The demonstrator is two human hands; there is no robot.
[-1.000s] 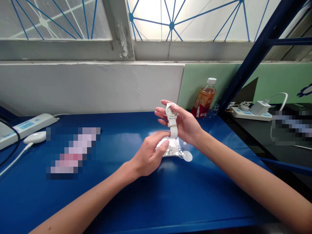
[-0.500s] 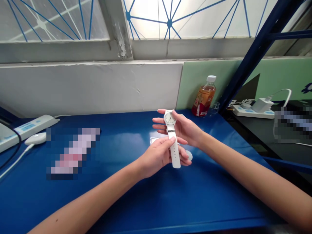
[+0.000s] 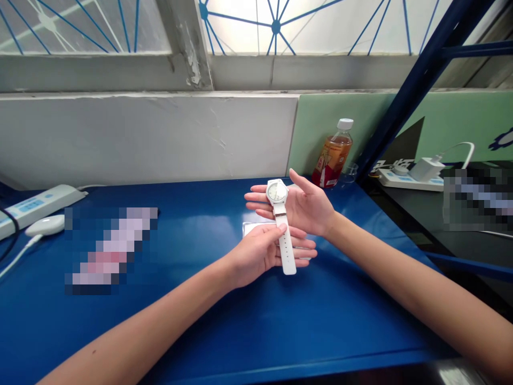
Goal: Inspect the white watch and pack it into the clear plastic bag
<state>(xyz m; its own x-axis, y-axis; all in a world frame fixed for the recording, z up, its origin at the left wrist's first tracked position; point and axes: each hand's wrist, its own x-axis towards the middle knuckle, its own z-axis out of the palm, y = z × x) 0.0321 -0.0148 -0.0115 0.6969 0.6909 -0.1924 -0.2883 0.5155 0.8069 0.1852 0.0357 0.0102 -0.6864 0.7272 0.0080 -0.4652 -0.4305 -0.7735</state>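
A white wristwatch [image 3: 277, 191] with a round dial is held up over the blue table, its perforated strap [image 3: 287, 254] hanging toward me. My left hand [image 3: 260, 248] pinches this strap under the thumb, with its fingers stretched out behind it. My right hand [image 3: 310, 206] is open, palm up, thumb raised clear of the watch. Its fingers extend behind the watch case; whether they touch it I cannot tell. Partly hidden behind my left hand, a flat white object [image 3: 250, 227] lies on the table.
A bottle of amber drink [image 3: 333, 155] stands at the back right by the green panel. On the left lie a white power strip [image 3: 44, 206], a white plug-like piece with a cable [image 3: 46, 225] and a pixelated item [image 3: 116, 243]. A blue slanted post [image 3: 417, 80] rises at right.
My right thumb has lifted off the watch case and the right hand has opened. The left hand keeps its hold on the strap. The whole view has shifted slightly.
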